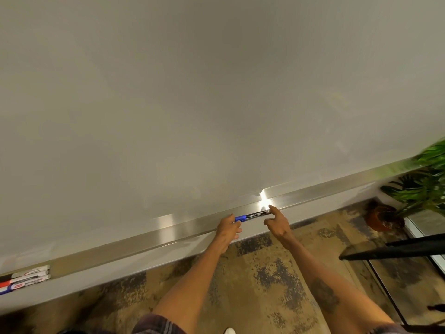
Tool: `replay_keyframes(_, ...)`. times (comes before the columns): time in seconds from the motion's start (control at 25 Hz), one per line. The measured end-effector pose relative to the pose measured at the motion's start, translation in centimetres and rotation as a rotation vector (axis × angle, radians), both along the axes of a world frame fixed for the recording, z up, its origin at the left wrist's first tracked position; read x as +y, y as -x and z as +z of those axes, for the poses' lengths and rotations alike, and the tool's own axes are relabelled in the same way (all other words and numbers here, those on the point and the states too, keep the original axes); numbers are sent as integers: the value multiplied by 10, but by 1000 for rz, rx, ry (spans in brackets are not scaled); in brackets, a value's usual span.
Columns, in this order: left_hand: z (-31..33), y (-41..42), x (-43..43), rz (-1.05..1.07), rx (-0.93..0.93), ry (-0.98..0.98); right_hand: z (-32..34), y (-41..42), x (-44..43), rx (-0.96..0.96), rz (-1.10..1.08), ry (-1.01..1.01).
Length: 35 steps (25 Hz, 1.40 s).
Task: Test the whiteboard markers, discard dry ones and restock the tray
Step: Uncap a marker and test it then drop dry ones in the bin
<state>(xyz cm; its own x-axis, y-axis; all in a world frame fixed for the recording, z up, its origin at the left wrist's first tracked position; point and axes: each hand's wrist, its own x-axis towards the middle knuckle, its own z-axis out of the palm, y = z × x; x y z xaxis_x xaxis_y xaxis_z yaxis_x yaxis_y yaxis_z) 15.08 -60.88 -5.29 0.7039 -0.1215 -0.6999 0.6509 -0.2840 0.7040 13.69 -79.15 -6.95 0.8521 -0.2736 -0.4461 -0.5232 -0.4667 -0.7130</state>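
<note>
Spare markers [26, 278]: three, pale barrels, side by side at the tray's left end.
Tray [144, 239]: brushed metal ledge.
Left hand [227, 231]: fingers curled on the marker's blue cap.
Marker [252, 216]: black barrel, lying along the tray.
Right hand [277, 222]: forefinger straight, touching the marker's black end; thumb apart.

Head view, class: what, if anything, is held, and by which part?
The blue-capped marker: the left hand grips its blue cap end; the right hand only touches the other end with its forefinger.
</note>
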Motion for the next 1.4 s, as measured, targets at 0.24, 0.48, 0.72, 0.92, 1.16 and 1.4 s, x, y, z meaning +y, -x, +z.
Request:
replay_keyframes(0.24,-2,2,28,152,-63,-27,-1,8,19,-162,-48,-18)
replay_keyframes(0.48,26,10,76,517,-251,-13,20,22,69,-263,89,-21)
replay_keyframes(0.72,65,29,132,646,-371,162,54,42,143,-321,295,-52)
replay_keyframes(0.92,85,50,181,645,-460,221,90,49,216,-355,450,254)
replay_keyframes(1.16,112,68,230,577,-555,280,120,60,277,-495,512,149)
replay_keyframes(1.4,133,81,262,537,-564,393,140,67,325,-516,452,137)
